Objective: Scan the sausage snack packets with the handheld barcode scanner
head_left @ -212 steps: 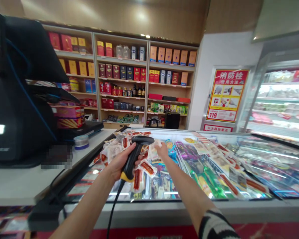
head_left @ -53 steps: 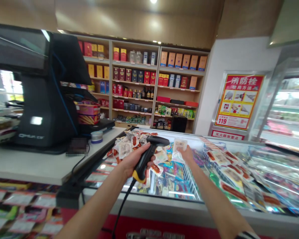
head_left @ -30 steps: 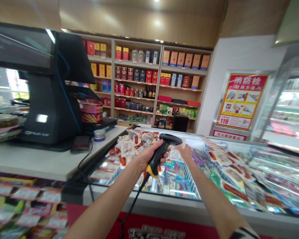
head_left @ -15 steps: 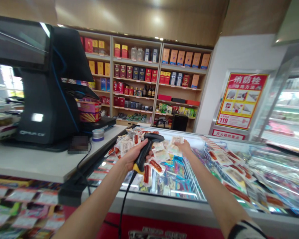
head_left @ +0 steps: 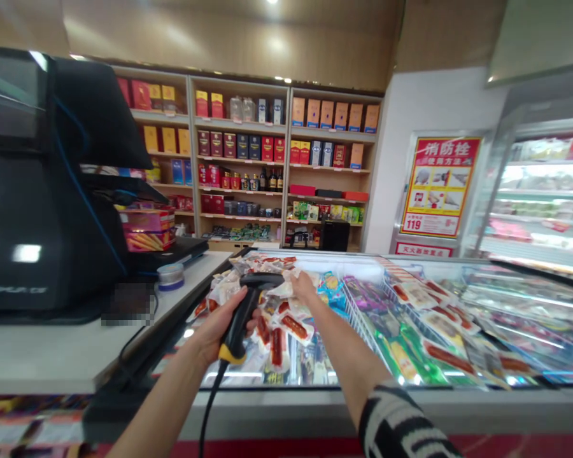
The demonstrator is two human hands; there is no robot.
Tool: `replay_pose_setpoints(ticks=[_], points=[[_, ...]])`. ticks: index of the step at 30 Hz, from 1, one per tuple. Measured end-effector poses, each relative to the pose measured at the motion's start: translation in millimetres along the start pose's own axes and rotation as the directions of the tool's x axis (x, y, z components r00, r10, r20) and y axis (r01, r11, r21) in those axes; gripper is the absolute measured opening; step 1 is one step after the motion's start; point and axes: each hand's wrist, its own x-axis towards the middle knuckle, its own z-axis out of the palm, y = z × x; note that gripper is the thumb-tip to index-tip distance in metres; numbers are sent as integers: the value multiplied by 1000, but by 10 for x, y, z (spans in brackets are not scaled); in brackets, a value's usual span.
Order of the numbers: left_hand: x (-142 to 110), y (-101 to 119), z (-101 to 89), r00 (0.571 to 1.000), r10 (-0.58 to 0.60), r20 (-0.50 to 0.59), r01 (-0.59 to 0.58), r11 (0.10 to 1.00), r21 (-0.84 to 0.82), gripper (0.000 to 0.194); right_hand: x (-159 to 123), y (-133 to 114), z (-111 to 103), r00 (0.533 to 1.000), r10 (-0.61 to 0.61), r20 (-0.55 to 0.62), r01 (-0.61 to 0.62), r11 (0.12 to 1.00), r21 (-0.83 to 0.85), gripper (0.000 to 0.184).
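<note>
A corded black barcode scanner (head_left: 244,312) with a yellow-trimmed base is gripped upright in my left hand (head_left: 218,326), its head toward the right. My right hand (head_left: 304,287) pinches a pale vacuum-sealed food packet (head_left: 282,289) close to the scanner's head; the fingertips are partly hidden and what is inside the packet is unclear. Around and below both hands, several vacuum-packed sausages (head_left: 277,346) and other sealed packets (head_left: 226,286) lie in a pile on the glass top of the chest freezer (head_left: 344,388).
On the left counter (head_left: 38,356) stand a black checkout terminal (head_left: 33,229) and a round tub (head_left: 170,276). More sausage packets (head_left: 451,359) lie on the freezer's right. Shelves of boxed goods (head_left: 241,146) line the back, beside a red and yellow wall poster (head_left: 440,184).
My right hand has brought its packet leftward, from beyond the pile to right beside the scanner's head. The camera view has turned slightly right. The scanner stays in my left hand.
</note>
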Motion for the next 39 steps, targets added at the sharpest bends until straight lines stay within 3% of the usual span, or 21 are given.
replay_pose_setpoints(ticks=[2, 4, 5, 7, 9, 11, 14, 17, 21, 25, 30, 34, 39], points=[[45, -22, 74, 1000, -3, 24, 3, 1000, 3, 23, -112, 55, -142, 993, 104, -55, -109, 990, -87, 38], [111, -64, 149, 998, -6, 69, 6, 1000, 8, 22, -306, 277, -435, 987, 138, -88, -152, 971, -187, 41], [152, -93, 186, 994, -15, 104, 13, 1000, 12, 22, -444, 450, -639, 993, 97, -67, -112, 952, -284, 42], [239, -165, 265, 983, -61, 174, 59, 998, 21, 23, -795, 875, -1133, 989, 136, -53, -146, 918, -369, 40], [322, -245, 360, 964, -131, 230, 127, 991, 31, 26, -1197, 1325, -1668, 970, 237, -55, -237, 863, -446, 43], [391, -320, 471, 951, -174, 257, 171, 985, 31, 27, -1561, 1712, -2121, 918, 396, -24, -333, 735, -590, 46], [461, -401, 629, 953, -148, 264, 149, 989, 16, 25, -1892, 2073, -2428, 874, 486, -5, -361, 643, -675, 50], [470, -426, 722, 955, -125, 268, 126, 992, 16, 24, -1919, 2188, -2267, 916, 398, -47, -323, 663, -675, 43], [377, -374, 726, 963, -147, 224, 143, 989, 32, 27, -1605, 2106, -1768, 933, 291, -211, -358, 720, -594, 43], [275, -297, 629, 980, -119, 162, 114, 993, 41, 29, -1137, 1839, -1391, 932, 251, -261, -351, 809, -471, 39], [220, -244, 492, 979, -102, 175, 97, 995, 34, 33, -700, 1367, -1065, 960, 137, -246, -205, 938, -278, 37], [181, -212, 472, 983, -78, 168, 71, 996, 47, 34, -545, 1065, -832, 971, 38, -238, -91, 972, -218, 45], [130, -156, 475, 978, -56, 199, 52, 998, 23, 34, -478, 861, -676, 968, -34, -249, -18, 979, -203, 50]])
